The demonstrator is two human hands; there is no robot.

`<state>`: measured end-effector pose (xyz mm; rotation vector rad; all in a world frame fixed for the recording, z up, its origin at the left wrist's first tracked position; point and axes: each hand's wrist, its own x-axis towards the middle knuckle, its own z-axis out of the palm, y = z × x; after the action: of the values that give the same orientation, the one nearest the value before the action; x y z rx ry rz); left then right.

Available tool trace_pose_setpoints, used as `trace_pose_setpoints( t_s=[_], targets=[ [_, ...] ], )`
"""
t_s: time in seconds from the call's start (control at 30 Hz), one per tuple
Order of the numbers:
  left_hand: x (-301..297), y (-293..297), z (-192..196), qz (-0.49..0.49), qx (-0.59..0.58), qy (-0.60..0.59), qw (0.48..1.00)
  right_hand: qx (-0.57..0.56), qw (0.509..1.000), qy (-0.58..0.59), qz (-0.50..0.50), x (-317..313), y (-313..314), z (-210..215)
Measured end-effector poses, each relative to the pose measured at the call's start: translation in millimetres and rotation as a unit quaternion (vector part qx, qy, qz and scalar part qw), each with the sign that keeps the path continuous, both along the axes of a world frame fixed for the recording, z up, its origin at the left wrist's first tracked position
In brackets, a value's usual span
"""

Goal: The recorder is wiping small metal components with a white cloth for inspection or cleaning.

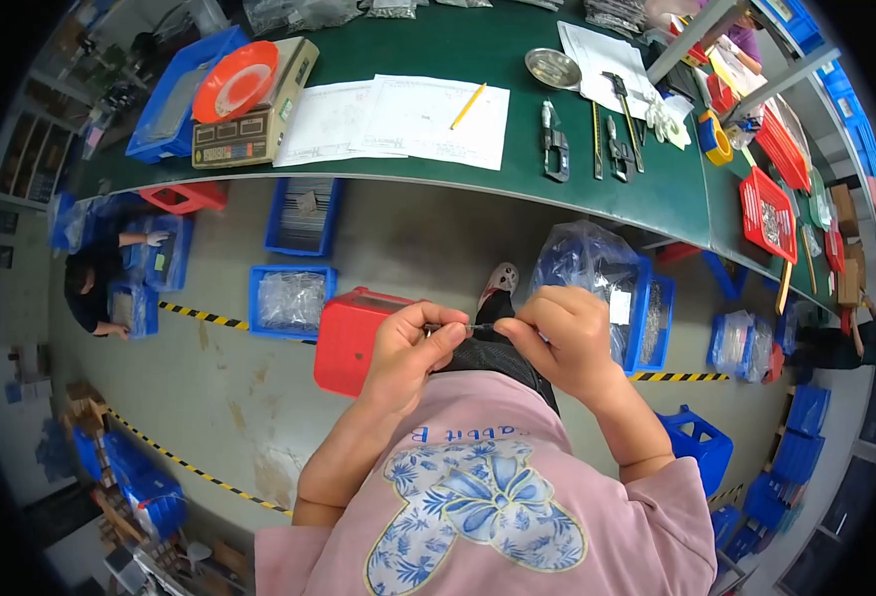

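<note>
My left hand (410, 350) and my right hand (559, 336) meet in front of my chest, above my lap. Between their fingertips they pinch a small thin dark metal part (470, 327), each hand gripping one end. The part is too small to make out in detail. Just left of my left hand a red plastic bin (351, 343) stands on the floor. Behind my right hand is a blue bin holding a clear plastic bag (587, 260) of small parts.
A green workbench (577, 184) curves across the top with a scale carrying an orange dish (236, 81), paper sheets, a pencil, a metal bowl, calipers and hand tools. Blue bins (292, 298) sit on the floor. Another person (95, 283) crouches at the left by blue bins.
</note>
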<state>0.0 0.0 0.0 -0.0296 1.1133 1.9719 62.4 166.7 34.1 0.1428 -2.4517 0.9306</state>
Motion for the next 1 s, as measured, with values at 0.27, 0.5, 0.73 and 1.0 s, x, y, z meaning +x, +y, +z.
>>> trace_pose_setpoints(
  t_s=[0.27, 0.5, 0.73, 1.0],
  targets=[
    [14, -2, -7, -0.017, -0.026, 0.013, 0.999, -0.028, 0.993, -0.111, 0.011, 27, -3, 2],
    [20, 4, -6, -0.064, -0.056, 0.045, 0.995, 0.01, 0.992, -0.127, 0.005, 44, 7, 2],
    [19, -3, -9, -0.094, -0.072, 0.041, 0.992, 0.01, 0.993, -0.114, 0.009, 42, -2, -11],
    [19, -16, -8, -0.093, -0.038, 0.017, 0.995, 0.026, 0.993, -0.099, 0.054, 38, -9, -1]
  ],
)
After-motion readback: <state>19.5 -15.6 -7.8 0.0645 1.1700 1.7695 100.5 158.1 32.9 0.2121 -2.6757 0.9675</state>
